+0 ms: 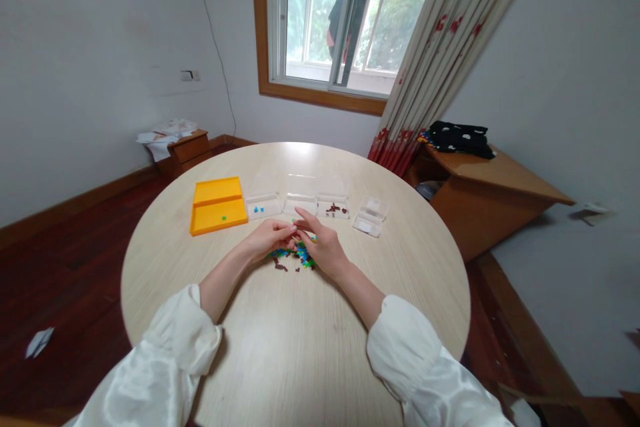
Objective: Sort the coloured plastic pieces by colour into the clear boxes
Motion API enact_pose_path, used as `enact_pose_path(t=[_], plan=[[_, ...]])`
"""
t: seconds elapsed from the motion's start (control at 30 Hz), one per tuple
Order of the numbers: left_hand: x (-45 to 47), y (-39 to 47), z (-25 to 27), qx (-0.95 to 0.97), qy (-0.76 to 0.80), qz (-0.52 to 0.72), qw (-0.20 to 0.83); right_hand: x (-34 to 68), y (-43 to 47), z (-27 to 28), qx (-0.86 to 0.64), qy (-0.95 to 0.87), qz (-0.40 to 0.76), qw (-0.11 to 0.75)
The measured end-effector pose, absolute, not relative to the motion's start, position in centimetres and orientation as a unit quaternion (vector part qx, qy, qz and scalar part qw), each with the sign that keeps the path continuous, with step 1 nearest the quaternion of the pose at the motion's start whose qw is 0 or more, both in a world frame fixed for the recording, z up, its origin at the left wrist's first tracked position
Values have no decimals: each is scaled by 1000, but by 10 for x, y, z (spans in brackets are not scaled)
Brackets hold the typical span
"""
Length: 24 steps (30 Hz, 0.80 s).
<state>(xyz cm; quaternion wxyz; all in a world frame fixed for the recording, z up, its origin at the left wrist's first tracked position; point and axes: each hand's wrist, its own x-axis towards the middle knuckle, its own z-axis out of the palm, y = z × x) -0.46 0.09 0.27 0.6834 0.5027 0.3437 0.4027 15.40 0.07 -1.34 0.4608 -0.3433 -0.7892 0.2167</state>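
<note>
My left hand (pixel 271 238) and my right hand (pixel 324 245) meet over a pile of small building bricks (pixel 303 255) in blue, green, brown and a little yellow. The left thumb and fingers are closed in a pinch; whatever lies between them is too small to make out. Against the left fingertips, the right thumb and fingers also come together, with one right finger stretched out above them. What the right fingers grip, if anything, is hidden. Part of the pile is covered by both hands. Several loose brown bricks (pixel 281 267) lie at the pile's near edge.
An open yellow case (pixel 219 200) with a green piece stands left on the round table (pixel 290 347). Beyond the hands are clear boxes: one with blue pieces (pixel 259 209), a middle box (pixel 300 196), one with brown pieces (pixel 336 207). Another clear box (pixel 370 216) stands right.
</note>
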Motion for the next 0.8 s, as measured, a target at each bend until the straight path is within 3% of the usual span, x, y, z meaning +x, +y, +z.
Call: enact_pose_path(t=[0.23,0.37,0.53,0.8], plan=[[-3,4,1,472,370,458,656,153,-1,-11,-317,-810,184,458],[-11,13,7,360,383,583,619,156,5,-15,-339,-816,125,450],[-37,28,14,134,335,753,550,156,16,-27,-394,-845,91,349],[-63,24,23,-26,261,805,532,152,11,-26,-424,-875,85,215]])
